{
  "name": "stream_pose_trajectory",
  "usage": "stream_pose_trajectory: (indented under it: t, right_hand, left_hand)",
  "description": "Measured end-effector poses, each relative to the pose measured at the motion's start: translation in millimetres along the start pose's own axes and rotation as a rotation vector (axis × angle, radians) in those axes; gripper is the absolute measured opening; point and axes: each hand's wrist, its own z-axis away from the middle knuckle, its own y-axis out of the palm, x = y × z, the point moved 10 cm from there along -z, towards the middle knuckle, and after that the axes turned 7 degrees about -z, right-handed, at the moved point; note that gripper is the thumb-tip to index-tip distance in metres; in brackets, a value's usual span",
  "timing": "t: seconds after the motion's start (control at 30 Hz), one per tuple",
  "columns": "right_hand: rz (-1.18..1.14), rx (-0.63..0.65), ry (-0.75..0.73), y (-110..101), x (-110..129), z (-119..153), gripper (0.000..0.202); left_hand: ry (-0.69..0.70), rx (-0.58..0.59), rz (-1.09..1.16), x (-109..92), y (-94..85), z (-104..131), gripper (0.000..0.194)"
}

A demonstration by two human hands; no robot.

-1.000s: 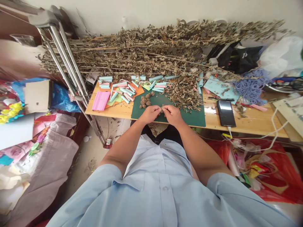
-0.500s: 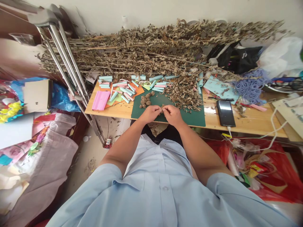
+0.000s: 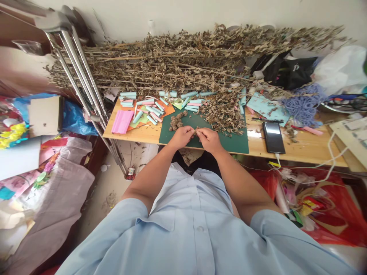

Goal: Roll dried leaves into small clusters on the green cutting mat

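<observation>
Both hands pinch a small brownish piece of dried plant over the front of a dark green rectangular mat.
The left hand and the right hand nearly meet, their thumbs and fingers closed on the small brownish piece of dried plant, mostly hidden by the fingertips, above the dark green rectangular mat on the light wooden counter. Just beyond the left hand lies a cluster of rough brown round clumps; beyond the right hand spreads a loose heap of crumpled dry brown leaves. Left of the mat are pale blue and pink paper tubes; to its right rests a black rectangular phone. Long bundles of dried leafy stems stretch along the back.
</observation>
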Motion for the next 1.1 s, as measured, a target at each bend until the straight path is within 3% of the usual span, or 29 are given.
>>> stream_pose_trajectory:
  t: [0.27, 0.47, 0.63, 0.8, 1.1]
  right_hand:
    - [0.058, -0.05, -0.046, -1, -4, 2, 0.02]
    - [0.116, -0.06, -0.052, -2, -3, 2, 0.018]
    - [0.097, -0.048, 0.011, -1, -11, 2, 0.018]
    - [0.014, -0.125, 0.135, -8, -23, 2, 0.022]
    - [-0.101, -0.118, 0.188, -6, -26, 3, 0.021]
  left_hand:
    - [-0.009, 0.026, 0.018, 4, 2.3, -1, 0.026]
    - [0.025, 0.007, -0.09, 2, -0.6, 0, 0.023]
    - [0.025, 0.015, -0.08, 1, 1.3, 0, 0.021]
    - [-0.01, 0.007, -0.009, 3, 1.1, -1, 0.021]
    - [-0.004, -0.012, -0.075, 7, 1.2, -4, 0.022]
